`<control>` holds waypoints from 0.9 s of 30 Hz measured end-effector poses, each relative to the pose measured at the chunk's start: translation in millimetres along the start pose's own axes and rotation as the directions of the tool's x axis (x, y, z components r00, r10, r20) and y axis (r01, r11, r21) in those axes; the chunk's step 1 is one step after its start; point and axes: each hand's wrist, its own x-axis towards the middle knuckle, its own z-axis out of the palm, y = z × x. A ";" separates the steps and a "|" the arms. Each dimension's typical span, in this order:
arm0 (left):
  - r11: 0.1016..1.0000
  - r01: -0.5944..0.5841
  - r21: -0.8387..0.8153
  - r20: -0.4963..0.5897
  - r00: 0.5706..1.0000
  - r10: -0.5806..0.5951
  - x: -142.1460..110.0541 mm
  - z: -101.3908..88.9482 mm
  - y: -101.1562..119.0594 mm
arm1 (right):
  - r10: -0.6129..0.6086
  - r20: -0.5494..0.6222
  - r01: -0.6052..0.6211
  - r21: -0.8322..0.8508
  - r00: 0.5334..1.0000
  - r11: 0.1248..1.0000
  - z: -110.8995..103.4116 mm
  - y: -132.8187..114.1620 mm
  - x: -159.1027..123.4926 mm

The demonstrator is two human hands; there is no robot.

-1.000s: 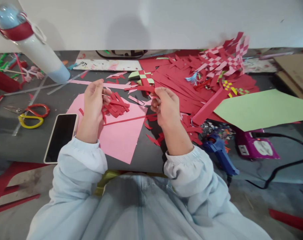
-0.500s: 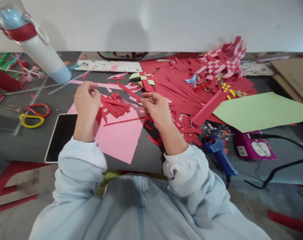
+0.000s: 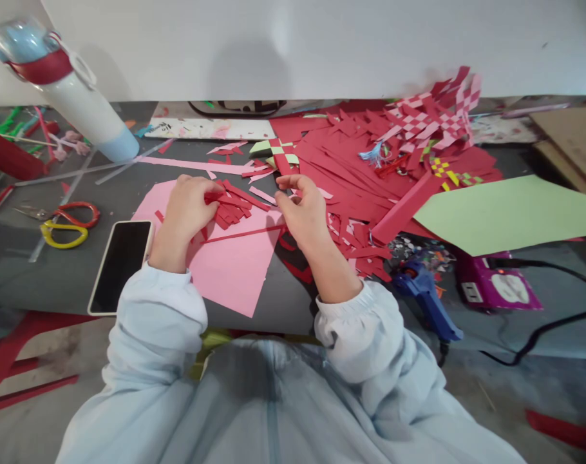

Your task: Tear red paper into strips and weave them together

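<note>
My left hand (image 3: 189, 209) is over the left side of a sheet of pink paper (image 3: 235, 270), its thumb and fingertips closed on a red paper strip at the edge of a small pile of red paper strips (image 3: 232, 209). Part of the pile is hidden by that hand. To the right, my right hand (image 3: 305, 209) hovers near the sheet's upper right corner, thumb and forefinger apart, with nothing visible between them. A thin red strip (image 3: 245, 233) lies across the pink sheet below the pile.
Scissors (image 3: 71, 225), a phone (image 3: 122, 267) and a bottle (image 3: 87, 103) are on the left. Red paper scraps (image 3: 351, 174) and woven checkered paper (image 3: 418, 119) heap at the back right. A green sheet (image 3: 510, 216), blue glue gun (image 3: 425, 299) and purple box (image 3: 498, 283) lie right.
A red strip in my right hand came down onto the pile and was let go. My left hand moved away left, then back right and closed at the pile's edge.
</note>
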 end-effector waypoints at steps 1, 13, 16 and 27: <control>1.000 -0.006 0.002 0.010 1.000 0.006 -0.3 0.7 0.7 | 0.008 0.000 -0.008 0.023 1.000 1.000 0.0 -0.2 0.0; 0.987 -0.124 -0.102 -0.075 0.990 0.116 1.2 -3.2 12.0 | 0.051 0.056 -0.055 0.087 0.997 0.995 0.5 -1.5 -2.7; 0.974 -0.193 -0.121 -0.058 0.981 0.187 1.2 -3.0 13.3 | 0.056 0.063 -0.060 0.067 0.996 0.996 0.6 -3.5 -3.3; 0.992 -0.121 0.025 -0.082 0.989 0.123 0.4 -2.5 15.4 | 0.014 0.285 0.048 -0.211 0.958 0.976 -1.5 -6.5 -3.2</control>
